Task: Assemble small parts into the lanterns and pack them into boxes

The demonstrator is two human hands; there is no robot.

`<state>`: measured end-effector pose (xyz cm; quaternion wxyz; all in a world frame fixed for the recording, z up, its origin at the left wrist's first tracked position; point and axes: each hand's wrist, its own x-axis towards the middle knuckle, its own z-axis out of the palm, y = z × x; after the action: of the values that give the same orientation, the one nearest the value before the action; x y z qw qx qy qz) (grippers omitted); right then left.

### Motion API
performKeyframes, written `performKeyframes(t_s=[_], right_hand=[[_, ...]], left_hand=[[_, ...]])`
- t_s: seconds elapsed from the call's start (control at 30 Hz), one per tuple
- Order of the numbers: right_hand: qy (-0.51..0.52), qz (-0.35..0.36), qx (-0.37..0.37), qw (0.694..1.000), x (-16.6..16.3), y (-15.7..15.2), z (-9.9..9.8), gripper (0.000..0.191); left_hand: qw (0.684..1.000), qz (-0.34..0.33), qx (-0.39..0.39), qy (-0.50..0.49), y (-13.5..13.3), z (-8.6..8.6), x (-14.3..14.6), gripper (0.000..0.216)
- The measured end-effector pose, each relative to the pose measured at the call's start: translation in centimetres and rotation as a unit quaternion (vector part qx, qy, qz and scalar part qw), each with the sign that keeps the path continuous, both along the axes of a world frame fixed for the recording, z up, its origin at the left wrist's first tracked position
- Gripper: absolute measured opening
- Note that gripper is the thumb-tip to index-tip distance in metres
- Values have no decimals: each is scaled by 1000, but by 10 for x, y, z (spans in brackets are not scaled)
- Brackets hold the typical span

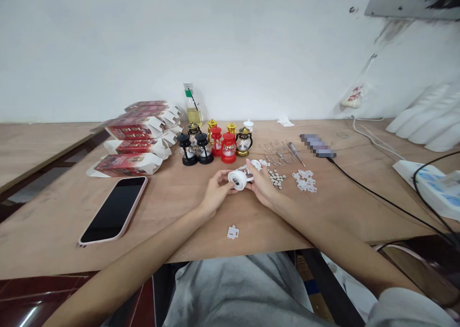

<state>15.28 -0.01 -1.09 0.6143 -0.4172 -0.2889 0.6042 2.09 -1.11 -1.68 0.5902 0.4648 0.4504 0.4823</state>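
Observation:
Between my two hands a small white lantern (237, 179) lies tilted on its side, its round base turned toward me with an opening in it. My left hand (217, 189) has its fingers closed at the base. Around the clear body and top, my right hand (261, 183) is wrapped. Near the table edge below them lies a loose white plastic cover (233, 231). Just right of my right hand are several button cells (276, 178) and a pile of white covers (304, 181).
Black, red, gold and white lanterns (228, 147) stand behind my hands. Red boxes (125, 164) and a phone (114, 211) lie left. A screwdriver (296, 153), thin metal pieces (278, 152), a cabled device (317, 145) and a power strip (427, 186) are right. A bottle (193, 107) stands by the wall.

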Motion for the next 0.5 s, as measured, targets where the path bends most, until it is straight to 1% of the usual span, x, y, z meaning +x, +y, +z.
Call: performKeyframes(t_s=[0.07,0.13,0.2,0.23,0.27,0.3,0.33,0.37,0.43,0.5], right_hand=[[1,7,5,1000,2,1,1,47],[9,8,1,1000,6,4,4,42],[27,-9,-10,1000,12,7,8,37],[39,-25,-13,999,15,9,11,35],[51,-43,-11,998,19,12,14,33],[62,-59,-5,996,22,14,17,31],[72,-70,5,995,26,16,20,28],[81,-77,13,994,29,17,23,27],[100,-83,19,991,37,20,29,23],[117,-91,15,989,44,21,34,21]], left_hand=[[1000,9,-2,9,1,-1,-3,33],[1000,-6,-1,22,2,1,-6,34],[996,-58,22,60,2,4,-11,31],[989,-105,39,92,2,6,-15,30],[976,-162,61,131,1,9,-18,29],[955,-222,89,175,0,11,-23,29],[928,-275,121,221,-3,13,-27,30],[899,-311,156,266,-6,15,-32,32],[856,-328,213,337,-14,18,-41,33],[838,-326,229,373,-23,19,-47,28]])
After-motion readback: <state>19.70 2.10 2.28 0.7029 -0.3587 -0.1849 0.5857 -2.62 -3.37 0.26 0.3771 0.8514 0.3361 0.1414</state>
